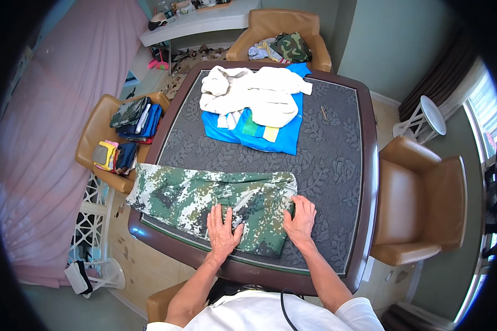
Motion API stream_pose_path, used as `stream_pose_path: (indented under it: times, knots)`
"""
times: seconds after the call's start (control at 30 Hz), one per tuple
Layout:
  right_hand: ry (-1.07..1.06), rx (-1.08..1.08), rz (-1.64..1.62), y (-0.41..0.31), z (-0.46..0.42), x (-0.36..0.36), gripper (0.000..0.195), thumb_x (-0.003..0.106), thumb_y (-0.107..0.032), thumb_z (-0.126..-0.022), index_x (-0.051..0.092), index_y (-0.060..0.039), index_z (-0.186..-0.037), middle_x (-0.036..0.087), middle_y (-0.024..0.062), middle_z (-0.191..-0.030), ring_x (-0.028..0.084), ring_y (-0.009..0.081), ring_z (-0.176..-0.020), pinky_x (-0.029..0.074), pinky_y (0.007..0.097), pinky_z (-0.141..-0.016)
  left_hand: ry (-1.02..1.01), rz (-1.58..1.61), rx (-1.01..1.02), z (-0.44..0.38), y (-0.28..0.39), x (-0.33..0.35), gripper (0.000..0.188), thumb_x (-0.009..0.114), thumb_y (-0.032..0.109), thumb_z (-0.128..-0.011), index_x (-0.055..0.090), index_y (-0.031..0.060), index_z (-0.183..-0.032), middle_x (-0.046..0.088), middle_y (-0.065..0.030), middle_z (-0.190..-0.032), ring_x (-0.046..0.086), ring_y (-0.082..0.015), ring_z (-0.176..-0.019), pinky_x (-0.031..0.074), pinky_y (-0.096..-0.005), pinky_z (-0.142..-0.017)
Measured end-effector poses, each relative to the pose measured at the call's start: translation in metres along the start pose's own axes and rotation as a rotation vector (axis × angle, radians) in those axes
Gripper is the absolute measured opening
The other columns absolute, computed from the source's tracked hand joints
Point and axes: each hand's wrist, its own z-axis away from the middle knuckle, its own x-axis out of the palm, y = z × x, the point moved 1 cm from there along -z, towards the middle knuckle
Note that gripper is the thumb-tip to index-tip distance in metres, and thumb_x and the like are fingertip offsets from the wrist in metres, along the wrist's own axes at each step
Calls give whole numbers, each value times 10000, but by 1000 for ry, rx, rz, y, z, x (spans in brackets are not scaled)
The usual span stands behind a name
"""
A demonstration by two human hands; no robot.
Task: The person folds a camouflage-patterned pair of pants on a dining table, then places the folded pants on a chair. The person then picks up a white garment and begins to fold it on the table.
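A camouflage garment, apparently trousers in a green and white pixel pattern, lies folded lengthwise across the near part of the table. Its left end reaches over the table's edge. My left hand rests flat on the cloth near its middle, fingers spread. At the garment's right end is my right hand, its thumb and fingers around the edge of the cloth; whether it pinches the fabric is hard to see. Farther back, a white fleece garment lies loosely over a bright blue garment with green and yellow parts.
The square table has a dark patterned top and brown rim. Folded clothes stack on the left tan armchair. More clothes heap on the far armchair. Another armchair stands right, near a white stool.
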Motion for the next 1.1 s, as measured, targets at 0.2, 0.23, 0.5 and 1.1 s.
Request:
stream_pose_path:
  times: [0.2, 0.23, 0.5, 1.1]
  knots:
    - [-163, 419, -232, -8, 34, -20, 579, 780, -168, -815, 566, -16, -1331, 622, 160, -1138, 643, 326, -979, 529, 424, -848, 10, 74, -23, 4, -3, -5, 683, 773, 283, -847, 527, 13, -1424, 411, -313, -1499, 387, -511, -1388, 323, -584, -1145]
    - [-170, 444, -227, -9, 37, -18, 597, 789, -186, -816, 561, -12, -1340, 631, 153, -1103, 651, 319, -940, 534, 418, -827, 8, 94, -32, 4, -6, -5, 677, 770, 274, -852, 525, 13, -1427, 414, -314, -1496, 395, -507, -1381, 330, -575, -1142]
    - [-136, 540, -16, -26, 33, 1, 681, 839, -311, -779, 571, -16, -1331, 675, 164, -1016, 667, 340, -943, 525, 433, -849, 20, 275, 28, -4, -28, -1, 525, 763, 262, -860, 629, -2, -1293, 477, -301, -1441, 438, -492, -1354, 362, -563, -1117]
    - [88, 349, -165, -118, 73, 64, 275, 770, -34, -840, 680, -27, -1100, 657, 72, -928, 635, 158, -845, 538, 295, -706, -246, 935, -234, -32, -92, -27, 554, 710, 132, -874, 549, -36, -1377, 572, -252, -1349, 594, -416, -1195, 490, -452, -1036]
